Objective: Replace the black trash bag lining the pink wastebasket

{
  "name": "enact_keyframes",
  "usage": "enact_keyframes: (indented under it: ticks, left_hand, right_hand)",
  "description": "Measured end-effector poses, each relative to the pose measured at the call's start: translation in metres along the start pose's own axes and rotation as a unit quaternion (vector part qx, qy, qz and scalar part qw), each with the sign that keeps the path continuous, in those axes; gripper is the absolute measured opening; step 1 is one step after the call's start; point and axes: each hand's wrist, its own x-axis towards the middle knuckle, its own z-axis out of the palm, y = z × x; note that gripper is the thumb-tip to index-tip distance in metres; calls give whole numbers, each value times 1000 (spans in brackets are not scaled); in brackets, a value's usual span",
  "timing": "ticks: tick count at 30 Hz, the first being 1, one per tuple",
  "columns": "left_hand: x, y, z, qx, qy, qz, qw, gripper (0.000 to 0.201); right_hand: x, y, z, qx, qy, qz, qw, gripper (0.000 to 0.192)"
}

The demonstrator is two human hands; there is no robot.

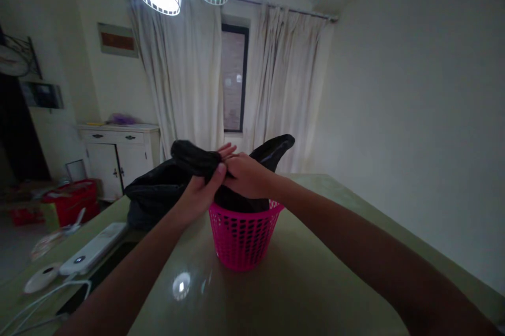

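My left hand [202,192] and right hand [245,174] meet above a pink perforated plastic basket [241,236] that stands near the middle of a glossy greenish table [315,283]. Both are closed on a black plastic bag [197,160]: my left fingers curl around a bunched fold of it, thumb on top, while my right hand clamps the film just beside them, knuckles toward me. The bag's lower part sits inside the basket, one pointed corner sticks up behind my right hand, and the rest spills leftward over the table's far edge. On the table at my left lie a white power strip [92,249] and its cable [43,299]. Behind, cream curtains [185,73] frame a dark window [233,78].
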Motion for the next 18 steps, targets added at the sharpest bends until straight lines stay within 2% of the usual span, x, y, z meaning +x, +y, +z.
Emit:
enact_keyframes:
  ticks: [2,4,6,8,11,12,14,15,16,18]
  left_hand:
    - [4,5,17,-119,69,-22,990,43]
    - [10,7,19,-239,116,-49,963,41]
    - [15,6,12,-302,114,-72,944,42]
    - [18,5,5,-300,88,-88,946,42]
    - [22,2,8,-212,77,-108,968,46]
    - [23,1,11,-183,79,-111,974,48]
    - [25,-1,18,-157,78,-110,978,54]
    - [25,-2,20,-158,79,-106,979,59]
    - [25,-3,20,-165,81,-100,978,65]
    - [23,-4,18,-180,88,-93,975,78]
  right_hand:
    - [-6,10,-9,-31,-32,-6,999,39]
    - [-20,34,-28,-52,-64,43,996,58]
    - [-38,64,-53,-96,-69,134,984,44]
    - [-54,89,-79,-132,-9,207,969,18]
    - [-67,99,-111,-126,65,230,963,25]
    - [-69,96,-118,-97,88,223,966,25]
    - [-73,86,-126,62,147,181,970,31]
    - [-76,83,-127,171,172,152,958,43]
    - [-81,81,-127,276,189,128,934,56]
    - [-91,86,-119,412,188,129,883,79]
